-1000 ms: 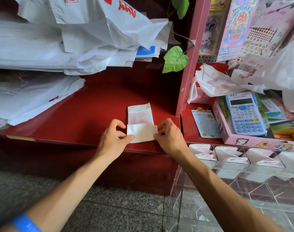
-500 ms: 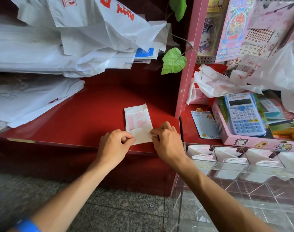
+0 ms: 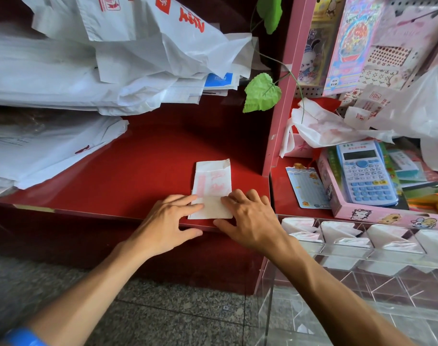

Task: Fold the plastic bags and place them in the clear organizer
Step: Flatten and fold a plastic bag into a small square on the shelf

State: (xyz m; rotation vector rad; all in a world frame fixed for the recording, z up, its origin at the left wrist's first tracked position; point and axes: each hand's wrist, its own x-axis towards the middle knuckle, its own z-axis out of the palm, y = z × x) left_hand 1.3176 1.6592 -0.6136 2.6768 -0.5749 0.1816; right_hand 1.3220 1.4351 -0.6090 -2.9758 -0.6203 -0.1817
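Observation:
A white plastic bag with a faint red print (image 3: 213,181), folded into a narrow strip, lies on the red shelf (image 3: 138,171) near its front edge. The strip's near end is folded up over itself. My left hand (image 3: 170,221) lies flat with straight fingers pressing the fold's left side. My right hand (image 3: 250,218) presses the fold's right side with its fingers flat. The clear organizer (image 3: 350,248) stands at the lower right, with folded white bags in several of its compartments.
Stacks of flat white plastic bags (image 3: 93,71) fill the shelf's left and back. A pink upright (image 3: 283,96) bounds the shelf on the right. Beyond it lie loose bags (image 3: 338,126), a blue calculator (image 3: 365,173) in a pink tray and a small card (image 3: 305,188). Green leaves (image 3: 260,93) hang over the shelf.
The near end of the strip was lifted by both hands and folded over. Both hands have gone from pinching its corners to pressing the fold flat.

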